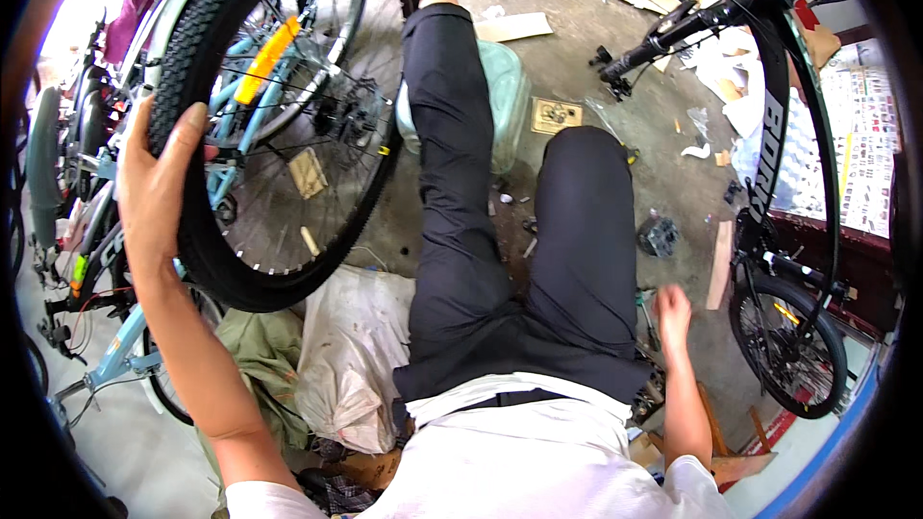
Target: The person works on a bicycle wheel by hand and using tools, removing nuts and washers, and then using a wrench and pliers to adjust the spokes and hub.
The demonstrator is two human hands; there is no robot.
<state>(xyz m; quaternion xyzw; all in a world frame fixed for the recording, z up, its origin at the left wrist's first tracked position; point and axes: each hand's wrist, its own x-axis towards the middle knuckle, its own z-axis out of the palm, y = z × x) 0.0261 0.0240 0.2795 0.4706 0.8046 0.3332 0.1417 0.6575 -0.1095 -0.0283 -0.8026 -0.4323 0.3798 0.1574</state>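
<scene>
At the left, a bicycle wheel [236, 284] with a black knobby tyre and thin spokes stands upright beside my left leg. My left hand [154, 178] is closed round the outer side of its tyre, thumb on the near face and fingers partly hidden behind. An orange reflector [267, 60] shows through the spokes; I cannot tell whether it belongs to this wheel. My right hand [673, 312] is low beside my right thigh, curled closed and slightly blurred. Whatever it may hold is hidden. Near it lies a small tool-like thing with a greenish end.
Parked bicycles crowd the left behind the wheel. Between my legs stands a pale green plastic stool [510, 96]. A black bicycle frame [769, 125] stands at the right, above a small spoked wheel [788, 346]. Cardboard scraps litter the far floor; a whitish sack [351, 356] lies near left.
</scene>
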